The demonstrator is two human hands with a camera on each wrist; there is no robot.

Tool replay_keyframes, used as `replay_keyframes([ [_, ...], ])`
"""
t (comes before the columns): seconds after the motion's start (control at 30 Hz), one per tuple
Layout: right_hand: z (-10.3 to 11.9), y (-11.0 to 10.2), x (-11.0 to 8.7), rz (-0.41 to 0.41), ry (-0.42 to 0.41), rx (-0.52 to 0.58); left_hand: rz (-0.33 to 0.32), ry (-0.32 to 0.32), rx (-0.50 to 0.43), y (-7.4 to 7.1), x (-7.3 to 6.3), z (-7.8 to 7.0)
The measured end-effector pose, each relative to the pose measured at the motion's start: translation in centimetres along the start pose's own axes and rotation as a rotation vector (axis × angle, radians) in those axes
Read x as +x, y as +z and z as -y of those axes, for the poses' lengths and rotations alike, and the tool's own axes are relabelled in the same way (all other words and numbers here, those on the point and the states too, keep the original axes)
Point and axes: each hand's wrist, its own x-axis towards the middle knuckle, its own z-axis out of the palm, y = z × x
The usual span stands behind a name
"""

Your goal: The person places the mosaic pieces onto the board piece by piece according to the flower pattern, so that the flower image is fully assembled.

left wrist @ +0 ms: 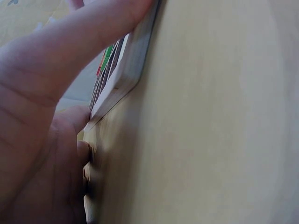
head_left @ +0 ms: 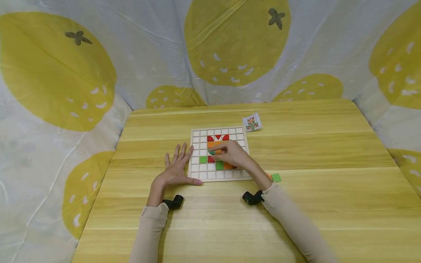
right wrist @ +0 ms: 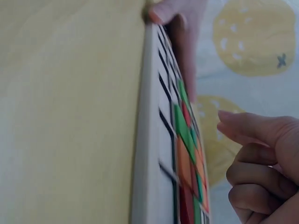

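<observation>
A square wooden grid board (head_left: 195, 175) lies on the table with coloured pieces in its cells. Red quarter circles and a red triangle (head_left: 217, 137) sit in the upper part, orange squares below them. Spread wide, my left hand (head_left: 175, 170) rests at the board's near left corner, thumb along the front edge and a fingertip at the left edge. Over the middle hovers my right hand (head_left: 232, 152), thumb and index stretched out on either side of a teal quarter circle (head_left: 211, 152), other fingers curled. No piece shows between its fingertips (right wrist: 225, 115) in the right wrist view.
A small printed card (head_left: 252, 122) with a coloured grid picture lies past the board's far right corner. Loose pieces, including a green square (head_left: 276, 177), are beside the right forearm. Black wrist devices (head_left: 252, 198) sit below both wrists. A lemon-print cloth (head_left: 158, 47) hangs behind the table.
</observation>
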Motion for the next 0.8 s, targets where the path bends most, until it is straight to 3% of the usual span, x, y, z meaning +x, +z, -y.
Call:
replay_keyframes([
  [0.37, -4.1, -7.6, -5.2, -0.065, 0.09, -0.014, -0.008, 0.002, -0.004, 0.0, -0.2, 0.1],
  [0.57, -6.1, -9.7, -6.9, 0.025, 0.087, 0.011, -0.005, 0.004, -0.003, -0.1, -0.2, 0.1],
  [0.8, -7.3, -9.9, -7.4, 0.177, 0.087, 0.077, -0.005, 0.009, -0.003, 0.1, -0.1, 0.2],
])
